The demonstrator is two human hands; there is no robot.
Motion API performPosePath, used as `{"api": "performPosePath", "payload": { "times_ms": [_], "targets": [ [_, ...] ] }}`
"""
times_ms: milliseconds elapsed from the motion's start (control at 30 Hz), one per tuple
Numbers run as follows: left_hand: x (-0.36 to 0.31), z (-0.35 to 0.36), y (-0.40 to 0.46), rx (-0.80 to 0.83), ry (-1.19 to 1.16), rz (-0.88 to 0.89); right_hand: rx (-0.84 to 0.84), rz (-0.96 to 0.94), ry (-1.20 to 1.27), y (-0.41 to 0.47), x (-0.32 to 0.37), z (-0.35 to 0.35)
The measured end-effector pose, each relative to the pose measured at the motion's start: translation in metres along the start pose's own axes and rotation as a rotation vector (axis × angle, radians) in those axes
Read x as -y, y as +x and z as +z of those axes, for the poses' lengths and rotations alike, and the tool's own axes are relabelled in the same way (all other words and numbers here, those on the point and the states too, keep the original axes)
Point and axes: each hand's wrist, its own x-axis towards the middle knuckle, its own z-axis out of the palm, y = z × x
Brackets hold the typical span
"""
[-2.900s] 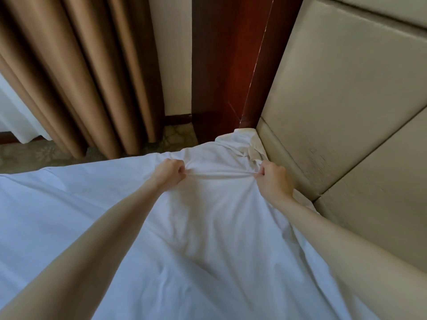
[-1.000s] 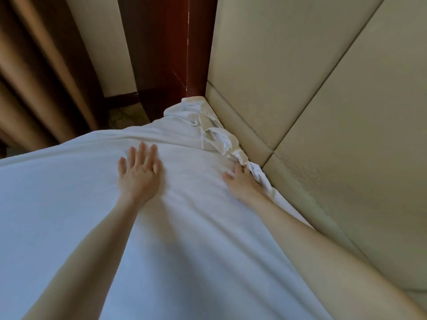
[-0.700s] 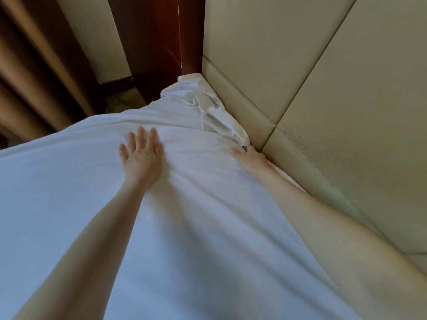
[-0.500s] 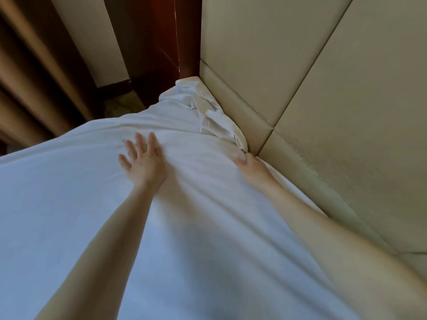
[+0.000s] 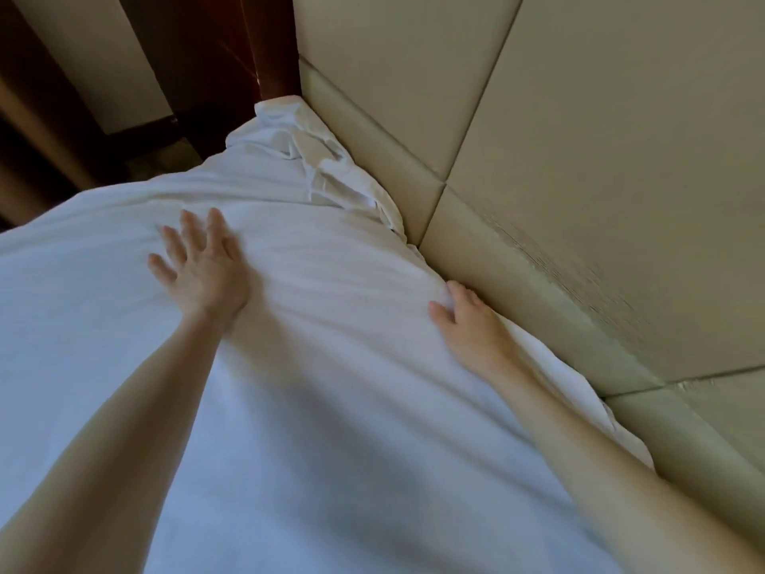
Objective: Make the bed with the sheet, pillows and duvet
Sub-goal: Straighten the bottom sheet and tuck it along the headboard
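A white sheet (image 5: 314, 408) covers the mattress and fills most of the view. Its far corner (image 5: 306, 159) lies bunched and wrinkled against the headboard. My left hand (image 5: 203, 271) rests flat on the sheet with fingers spread, holding nothing. My right hand (image 5: 463, 321) lies at the sheet's edge beside the headboard, fingertips pressed into the fabric where it meets the padding. No pillows or duvet are in view.
A beige padded headboard (image 5: 579, 159) runs along the right side, close to my right hand. A dark red wooden post (image 5: 265, 39) stands behind the bed corner. Brown curtains (image 5: 25, 130) and patterned carpet (image 5: 161, 163) show at the upper left.
Both hands let go of the gripped sheet and opened flat. My right hand has slid back along the headboard edge toward me; the left hand stays pressing on the sheet.
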Motion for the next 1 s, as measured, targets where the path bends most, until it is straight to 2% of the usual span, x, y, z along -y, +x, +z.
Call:
{"api": "performPosePath", "payload": {
  "times_ms": [67, 133, 233, 333, 433, 500, 600, 633, 800, 933, 1000],
  "targets": [
    [0.002, 0.001, 0.001, -0.009, 0.004, -0.002, -0.179, -0.038, -0.252, -0.044, -0.019, 0.005],
    [0.004, 0.003, 0.001, -0.019, 0.015, -0.002, -0.190, 0.002, -0.339, -0.057, -0.029, 0.011],
    [0.003, 0.003, 0.001, 0.002, 0.017, -0.001, -0.002, 0.216, -0.167, -0.028, -0.027, 0.004],
    [0.001, 0.003, 0.002, 0.004, 0.013, -0.011, 0.076, 0.182, -0.005, -0.024, -0.032, -0.012],
    [0.004, 0.005, 0.003, -0.008, 0.016, -0.007, -0.144, 0.084, -0.118, -0.074, -0.056, -0.011],
    [0.004, 0.007, 0.003, -0.013, 0.035, 0.000, -0.220, 0.140, -0.163, -0.091, -0.069, -0.008],
    [0.002, 0.007, 0.003, -0.026, 0.047, 0.004, -0.091, 0.311, -0.148, -0.071, -0.073, -0.004],
    [0.001, 0.006, 0.003, -0.027, 0.046, 0.005, -0.082, 0.314, -0.147, -0.065, -0.073, -0.003],
    [-0.009, -0.001, -0.021, 0.030, 0.047, 0.006, -0.194, 0.195, -0.126, -0.074, -0.082, 0.008],
    [-0.034, -0.001, -0.071, 0.121, 0.009, 0.123, -0.136, 0.210, -0.078, -0.078, -0.074, -0.001],
    [-0.041, 0.003, -0.098, 0.131, 0.015, 0.190, -0.227, 0.148, -0.148, -0.100, -0.075, 0.000]
  ]
}}
